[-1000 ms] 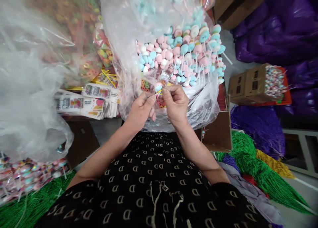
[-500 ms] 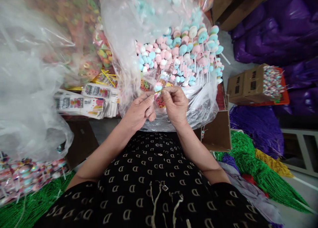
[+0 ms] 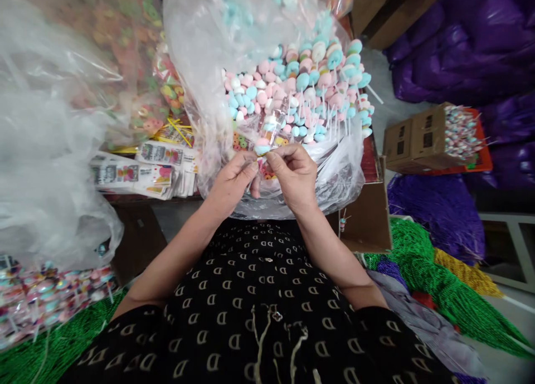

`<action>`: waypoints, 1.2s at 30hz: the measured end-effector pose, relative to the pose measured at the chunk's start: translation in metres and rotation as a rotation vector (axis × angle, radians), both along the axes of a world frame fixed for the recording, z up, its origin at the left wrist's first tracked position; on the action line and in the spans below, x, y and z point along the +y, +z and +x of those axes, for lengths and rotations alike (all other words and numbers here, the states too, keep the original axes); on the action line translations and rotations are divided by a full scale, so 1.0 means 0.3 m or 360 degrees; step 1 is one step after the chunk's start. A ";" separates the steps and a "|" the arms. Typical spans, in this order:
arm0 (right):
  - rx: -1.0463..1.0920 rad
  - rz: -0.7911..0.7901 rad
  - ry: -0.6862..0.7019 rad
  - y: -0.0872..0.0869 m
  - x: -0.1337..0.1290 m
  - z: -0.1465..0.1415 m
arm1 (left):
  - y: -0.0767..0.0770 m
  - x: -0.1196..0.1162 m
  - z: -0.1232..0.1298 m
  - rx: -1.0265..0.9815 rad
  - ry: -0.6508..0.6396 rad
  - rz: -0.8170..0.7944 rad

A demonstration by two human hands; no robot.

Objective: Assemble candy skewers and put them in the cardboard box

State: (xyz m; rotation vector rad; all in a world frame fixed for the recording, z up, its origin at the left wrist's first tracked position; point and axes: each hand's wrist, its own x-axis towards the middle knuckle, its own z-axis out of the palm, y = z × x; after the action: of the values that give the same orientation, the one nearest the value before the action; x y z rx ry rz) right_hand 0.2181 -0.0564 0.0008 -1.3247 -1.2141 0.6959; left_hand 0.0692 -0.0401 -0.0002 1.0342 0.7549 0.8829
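A marshmallow skewer in a clear wrapper points away from me, its pink and blue end marshmallow closest to my fingers. My left hand is closed in a pinch on the gathered lower end of that wrapper. At the same spot the thumb and forefinger of my right hand pinch a thin yellow twist tie, mostly hidden by the fingertips. Just beyond lies a pile of pink, white and blue marshmallows in an open clear plastic bag, with unwrapped marshmallow skewers on white sticks to its right.
Printed wrappers and yellow ties lie left of the bag. A bag of gummy rings stands behind them. To the right are an open cardboard box, a carton of skewers and green tinsel bundles.
Both hands stay pinched at the wrapper's neck, with the fingertips a little farther apart around the tie. The wrapped skewer has shifted slightly left and its end marshmallow shows more clearly.
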 end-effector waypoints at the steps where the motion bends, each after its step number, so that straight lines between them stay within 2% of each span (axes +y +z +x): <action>1: -0.0040 0.0030 -0.0020 0.003 -0.003 -0.002 | 0.008 0.004 -0.002 -0.0017 -0.0033 -0.0029; 5: -0.0312 0.0060 -0.0027 0.010 -0.015 0.002 | 0.028 0.015 -0.003 0.0002 -0.0051 -0.0091; 9: -0.0544 0.0072 0.0015 0.010 -0.022 0.006 | 0.025 0.024 0.008 -0.0026 -0.0017 -0.0062; 13: -0.0627 0.0099 0.0080 -0.010 -0.026 0.002 | 0.019 0.044 0.018 0.0053 -0.0014 -0.0184; 19: -0.0822 0.0107 0.0207 -0.050 -0.022 0.018 | -0.007 0.081 0.013 0.0235 -0.0147 -0.0295; 22: -0.0735 0.0074 0.0248 -0.058 -0.028 0.029 | -0.016 0.085 0.004 0.0177 -0.0224 -0.0372; 27: -0.0116 -0.0092 0.0275 -0.062 -0.039 0.033 | -0.016 0.067 -0.003 -0.0067 -0.0324 -0.0447; 30: 0.0126 -0.0119 0.0251 -0.060 -0.033 0.032 | -0.025 0.055 0.003 -0.0143 -0.0331 -0.0437; 33: 0.0139 -0.0124 0.0182 -0.054 -0.026 0.030 | -0.037 0.046 0.014 -0.0098 -0.0312 -0.0333; 36: -0.0034 -0.0117 0.0067 -0.046 -0.026 0.027 | -0.041 0.039 0.023 0.0010 -0.0279 -0.0202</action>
State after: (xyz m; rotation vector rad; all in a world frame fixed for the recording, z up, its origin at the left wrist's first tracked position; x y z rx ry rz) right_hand 0.2262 -0.0641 -0.0128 -1.3735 -1.2466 0.7649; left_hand 0.0760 -0.0284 -0.0126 0.9750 0.7047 0.6732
